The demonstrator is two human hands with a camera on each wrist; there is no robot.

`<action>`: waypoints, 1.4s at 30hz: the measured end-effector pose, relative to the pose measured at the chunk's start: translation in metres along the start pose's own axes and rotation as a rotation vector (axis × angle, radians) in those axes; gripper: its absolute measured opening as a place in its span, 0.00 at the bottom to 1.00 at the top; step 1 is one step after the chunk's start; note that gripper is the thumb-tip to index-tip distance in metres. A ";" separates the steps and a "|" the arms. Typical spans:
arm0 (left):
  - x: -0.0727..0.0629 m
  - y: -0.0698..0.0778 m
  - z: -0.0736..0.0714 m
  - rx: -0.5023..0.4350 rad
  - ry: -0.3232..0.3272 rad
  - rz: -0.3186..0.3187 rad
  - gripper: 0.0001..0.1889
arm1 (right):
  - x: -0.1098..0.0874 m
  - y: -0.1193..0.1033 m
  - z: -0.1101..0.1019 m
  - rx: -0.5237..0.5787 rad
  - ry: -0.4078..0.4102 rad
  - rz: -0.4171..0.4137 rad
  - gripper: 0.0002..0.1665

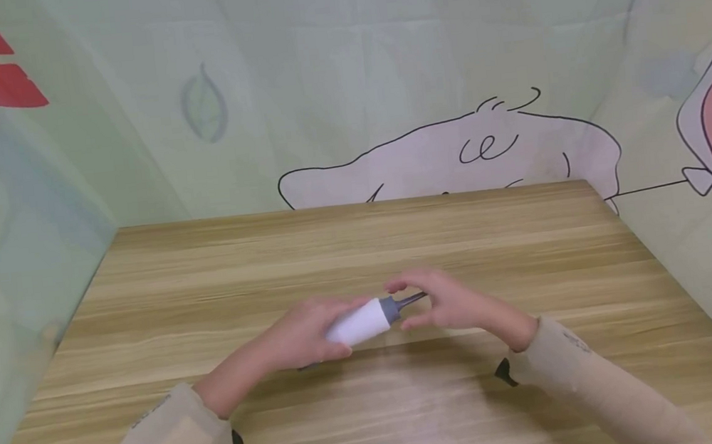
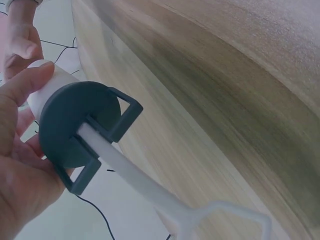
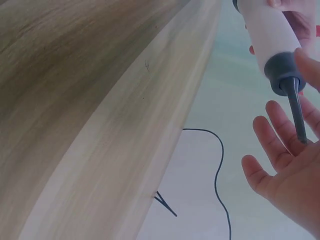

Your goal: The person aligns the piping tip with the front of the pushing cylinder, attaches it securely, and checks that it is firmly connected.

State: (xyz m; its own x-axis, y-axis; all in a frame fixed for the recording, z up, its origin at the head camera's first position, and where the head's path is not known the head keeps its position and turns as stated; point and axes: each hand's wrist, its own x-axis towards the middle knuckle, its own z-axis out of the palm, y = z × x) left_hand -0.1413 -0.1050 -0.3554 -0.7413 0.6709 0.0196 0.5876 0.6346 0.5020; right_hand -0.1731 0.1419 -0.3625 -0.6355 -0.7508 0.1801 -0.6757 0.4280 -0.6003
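Observation:
A white piping syringe (image 1: 362, 323) is held over the middle of the wooden table. My left hand (image 1: 302, 334) grips its barrel, thumb on one side and fingers on the other. The left wrist view shows the dark end cap (image 2: 62, 122) with two side loops and a pale plunger rod (image 2: 135, 175) extending out of it to a loop handle. At the other end, a dark grey collar (image 3: 282, 70) carries a slim, tapered nozzle (image 3: 297, 112). Around this nozzle my right hand (image 1: 450, 304) has its fingers spread and loosely curved, with the nozzle's tip right at the fingers.
The wood-grain table (image 1: 237, 262) extends beneath both hands, its far edge meeting a pale printed curtain (image 1: 329, 74). Curtain fabric also hangs along the left and right sides. Both forearms, in beige sleeves (image 1: 177, 439), reach in from the front.

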 end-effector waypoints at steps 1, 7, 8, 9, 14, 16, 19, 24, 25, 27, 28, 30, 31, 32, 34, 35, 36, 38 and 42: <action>0.000 0.000 0.000 -0.006 0.000 -0.006 0.36 | 0.000 0.000 0.000 -0.015 0.003 -0.016 0.28; 0.000 0.001 0.000 -0.028 -0.002 -0.007 0.36 | 0.000 0.000 0.002 0.015 0.049 -0.076 0.20; 0.000 0.001 0.000 -0.026 -0.002 -0.004 0.36 | 0.000 0.000 0.002 0.033 0.061 -0.077 0.20; 0.000 0.001 0.000 -0.029 -0.004 -0.008 0.36 | 0.000 0.000 0.002 0.044 0.074 -0.081 0.19; 0.000 0.001 0.001 -0.008 0.010 0.010 0.36 | -0.001 0.001 0.002 0.084 0.110 -0.086 0.18; 0.000 0.002 0.001 0.000 0.018 0.024 0.35 | -0.002 0.001 0.003 0.091 0.117 -0.084 0.17; -0.001 0.003 0.000 0.002 0.027 0.042 0.35 | -0.002 0.002 0.004 0.089 0.125 -0.080 0.16; -0.001 0.005 -0.001 0.009 0.026 0.046 0.35 | -0.003 0.002 0.005 0.104 0.139 -0.062 0.15; -0.001 0.005 -0.001 0.010 0.024 0.045 0.35 | -0.003 0.003 0.005 0.108 0.141 -0.058 0.15; -0.001 0.006 -0.001 0.015 0.023 0.046 0.35 | -0.003 0.003 0.005 0.122 0.145 -0.050 0.15; -0.001 0.006 -0.001 0.017 0.023 0.047 0.35 | -0.003 0.003 0.005 0.128 0.146 -0.045 0.15; -0.001 0.007 -0.001 0.024 0.022 0.047 0.35 | -0.003 0.003 0.006 0.139 0.148 -0.034 0.14; -0.001 0.006 -0.001 0.026 0.020 0.045 0.35 | -0.003 0.003 0.006 0.145 0.148 -0.028 0.14; -0.001 0.006 -0.001 0.027 0.018 0.044 0.35 | -0.003 0.003 0.006 0.152 0.147 -0.025 0.14; -0.001 0.006 -0.001 0.031 0.012 0.039 0.34 | -0.003 0.004 0.007 0.155 0.147 -0.019 0.14; -0.001 0.007 -0.001 0.031 0.009 0.037 0.34 | -0.003 0.004 0.007 0.156 0.147 -0.016 0.14; 0.000 0.007 -0.001 0.030 0.006 0.036 0.34 | -0.004 0.004 0.007 0.157 0.146 -0.015 0.14; 0.000 0.007 -0.001 0.029 0.003 0.039 0.34 | -0.004 0.004 0.007 0.157 0.142 -0.016 0.14; 0.001 0.005 -0.003 0.037 0.012 0.062 0.34 | -0.003 0.007 0.008 0.149 0.123 -0.018 0.14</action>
State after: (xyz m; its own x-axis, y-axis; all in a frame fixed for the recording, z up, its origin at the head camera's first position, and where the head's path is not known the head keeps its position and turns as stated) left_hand -0.1401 -0.1017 -0.3504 -0.7069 0.7047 0.0599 0.6437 0.6060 0.4673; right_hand -0.1730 0.1427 -0.3734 -0.6710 -0.6864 0.2805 -0.6305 0.3291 -0.7029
